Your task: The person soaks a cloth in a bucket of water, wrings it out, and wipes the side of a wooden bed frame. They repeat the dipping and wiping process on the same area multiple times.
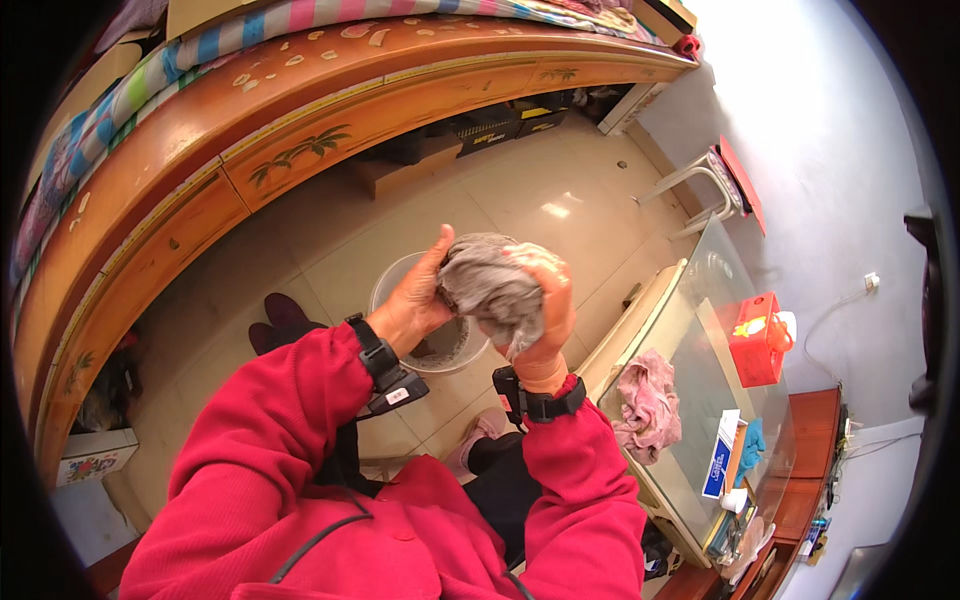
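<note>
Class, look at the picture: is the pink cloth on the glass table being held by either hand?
No. The pink cloth lies alone on the glass table; both hands grip a grey cloth.

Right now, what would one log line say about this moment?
left hand: grips grey cloth | right hand: grips same cloth | cloth: bunched, held above white basin on tiled floor | pink cloth: on glass table

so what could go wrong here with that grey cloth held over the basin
1. Both hands, left hand and right hand, squeeze the grey cloth above the white basin. If it is wet, drips may miss the rim and land on the tiled floor, making it slippery near the feet.
2. The glass table edge sits close by the right elbow; a wide twist might knock it or the pink cloth on it.
</note>
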`<state>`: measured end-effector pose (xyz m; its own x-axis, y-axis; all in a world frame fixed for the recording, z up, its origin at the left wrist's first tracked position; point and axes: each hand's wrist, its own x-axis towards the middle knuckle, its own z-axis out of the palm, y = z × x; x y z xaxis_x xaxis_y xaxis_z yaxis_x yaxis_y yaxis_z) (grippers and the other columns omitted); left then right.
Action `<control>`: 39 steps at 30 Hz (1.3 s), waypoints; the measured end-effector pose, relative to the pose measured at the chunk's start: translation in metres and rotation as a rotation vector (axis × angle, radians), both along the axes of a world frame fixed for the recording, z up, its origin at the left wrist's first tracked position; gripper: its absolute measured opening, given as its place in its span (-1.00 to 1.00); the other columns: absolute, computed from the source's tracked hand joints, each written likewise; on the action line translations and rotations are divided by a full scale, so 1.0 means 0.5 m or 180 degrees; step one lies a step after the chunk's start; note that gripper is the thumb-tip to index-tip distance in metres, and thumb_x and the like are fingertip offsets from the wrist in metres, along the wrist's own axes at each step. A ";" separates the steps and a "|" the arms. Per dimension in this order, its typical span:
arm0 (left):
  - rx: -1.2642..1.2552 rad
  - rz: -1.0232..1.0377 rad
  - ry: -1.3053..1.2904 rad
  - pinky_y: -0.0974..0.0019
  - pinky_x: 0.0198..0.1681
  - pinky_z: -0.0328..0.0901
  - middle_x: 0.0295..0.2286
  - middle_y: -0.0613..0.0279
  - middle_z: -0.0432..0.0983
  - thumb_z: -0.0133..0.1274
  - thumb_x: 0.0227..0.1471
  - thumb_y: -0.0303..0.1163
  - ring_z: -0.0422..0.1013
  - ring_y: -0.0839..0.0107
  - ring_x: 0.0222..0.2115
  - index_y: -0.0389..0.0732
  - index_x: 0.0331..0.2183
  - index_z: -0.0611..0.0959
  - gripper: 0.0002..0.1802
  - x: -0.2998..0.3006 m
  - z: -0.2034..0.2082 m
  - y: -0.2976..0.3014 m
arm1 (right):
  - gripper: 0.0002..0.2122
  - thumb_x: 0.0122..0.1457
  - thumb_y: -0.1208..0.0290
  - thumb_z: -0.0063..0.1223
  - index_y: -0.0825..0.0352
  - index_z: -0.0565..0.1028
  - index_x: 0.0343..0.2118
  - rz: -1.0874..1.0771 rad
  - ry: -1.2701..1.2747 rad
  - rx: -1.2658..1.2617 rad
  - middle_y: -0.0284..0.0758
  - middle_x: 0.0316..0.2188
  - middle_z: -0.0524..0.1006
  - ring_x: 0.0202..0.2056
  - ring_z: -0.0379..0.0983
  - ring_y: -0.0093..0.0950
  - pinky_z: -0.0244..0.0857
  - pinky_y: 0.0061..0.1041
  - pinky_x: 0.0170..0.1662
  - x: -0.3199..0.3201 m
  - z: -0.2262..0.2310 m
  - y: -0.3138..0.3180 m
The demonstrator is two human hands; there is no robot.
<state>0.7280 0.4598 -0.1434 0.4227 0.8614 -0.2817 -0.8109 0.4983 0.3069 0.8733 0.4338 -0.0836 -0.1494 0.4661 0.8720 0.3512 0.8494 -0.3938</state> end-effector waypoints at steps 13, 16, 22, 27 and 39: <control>0.2244 0.1306 0.3233 0.49 -0.49 0.14 -0.64 0.45 0.29 -0.01 -0.12 -0.62 0.17 0.67 -0.56 -0.21 -0.68 0.33 -0.77 -0.037 -0.029 0.040 | -0.80 0.11 0.41 0.04 0.41 0.49 -0.26 0.0473 0.4179 -0.3728 -0.31 -0.31 0.53 -0.28 0.49 -0.42 0.40 -0.41 -0.15 -0.023 -0.170 0.048; 0.2641 0.1159 0.3675 0.48 -0.51 0.12 -0.68 0.42 0.25 0.01 -0.17 -0.62 0.15 0.67 -0.57 -0.24 -0.69 0.30 -0.76 -0.040 -0.026 0.039 | -0.74 0.18 0.28 -0.01 0.38 0.48 -0.21 0.1073 0.4327 -0.4194 -0.24 -0.27 0.56 -0.24 0.52 -0.34 0.42 -0.32 -0.12 -0.027 -0.199 0.050; 0.3145 0.1019 0.4089 0.41 -0.55 0.12 -0.71 0.26 0.24 0.03 -0.25 -0.61 0.18 0.54 -0.63 -0.29 -0.70 0.31 -0.79 -0.041 -0.007 0.031 | -0.71 0.21 0.22 -0.05 0.34 0.47 -0.17 0.1526 0.4159 -0.4972 -0.23 -0.24 0.56 -0.23 0.52 -0.33 0.42 -0.33 -0.11 -0.031 -0.218 0.064; 0.3678 0.0939 0.4221 0.30 -0.58 0.13 -0.71 0.10 0.26 0.02 -0.32 -0.60 0.23 0.30 -0.67 -0.32 -0.71 0.34 -0.83 -0.033 0.004 0.028 | -0.71 0.19 0.22 -0.03 0.33 0.48 -0.16 0.1688 0.4044 -0.5333 -0.24 -0.24 0.56 -0.23 0.52 -0.33 0.42 -0.31 -0.11 -0.030 -0.241 0.062; 0.2708 0.0325 0.4770 0.27 -0.56 0.18 -0.69 0.14 0.37 0.18 -0.24 -0.30 0.28 0.35 -0.64 -0.31 -0.65 0.44 -0.69 -0.047 -0.027 0.056 | -0.66 0.20 0.18 -0.05 0.37 0.43 -0.11 0.1645 0.4119 -0.5365 -0.14 -0.20 0.55 -0.22 0.53 -0.24 0.44 -0.24 -0.12 -0.020 -0.271 0.089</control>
<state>0.7042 0.4877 -0.1568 0.1772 0.9703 0.1647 0.3888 -0.2228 0.8940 0.8635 0.4781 -0.2190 -0.3084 0.8078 -0.5023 -0.7259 -0.5411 -0.4245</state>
